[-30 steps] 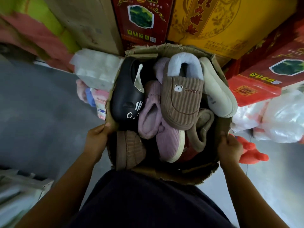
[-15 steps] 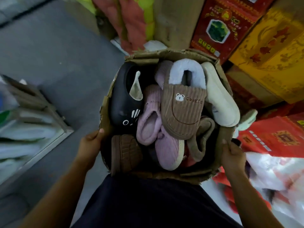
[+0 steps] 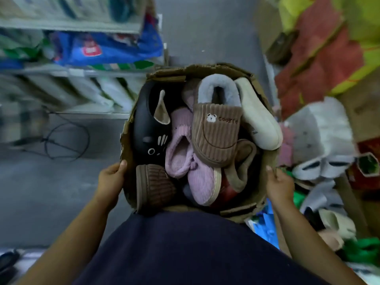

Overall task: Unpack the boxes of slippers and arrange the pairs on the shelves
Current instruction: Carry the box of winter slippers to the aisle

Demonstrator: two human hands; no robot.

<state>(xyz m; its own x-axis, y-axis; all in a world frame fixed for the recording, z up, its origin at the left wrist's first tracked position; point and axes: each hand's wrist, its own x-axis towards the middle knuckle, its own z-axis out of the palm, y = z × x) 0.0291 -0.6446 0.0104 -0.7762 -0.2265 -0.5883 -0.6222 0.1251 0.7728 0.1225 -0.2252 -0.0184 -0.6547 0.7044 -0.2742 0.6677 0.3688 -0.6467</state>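
Gripping the torn cardboard box [image 3: 126, 140] by its two side walls, the person holds it against the torso, above the grey floor. The left hand [image 3: 111, 177] curls onto the left wall with its thumb at the rim, and the right hand [image 3: 278, 185] clasps the right rim in the same way. On both sides the fingers below the rim are hidden.

The box is heaped with loose slippers. A brown corduroy bear slipper [image 3: 216, 136] lies on top, touching a cream slipper [image 3: 259, 120] turned on its side at the right wall. Lilac plush slippers [image 3: 178, 155] fill the middle, and a black cat-face slipper [image 3: 148, 128] lies along the left wall. Shelves [image 3: 82, 73] of packaged goods stand to the front left, blurred.

The load is probably light but bulky. The cardboard looks limp and ragged at the rim, so it may buckle or tear if carried by its edges alone, and a palm under the base would be safer. The slippers look soft and sturdy, and their fleece and corduroy should not slip in the hand. The top ones could tumble out if the box tilts. Each is best pinched at its opening or heel, and the mixed pairs will need matching.
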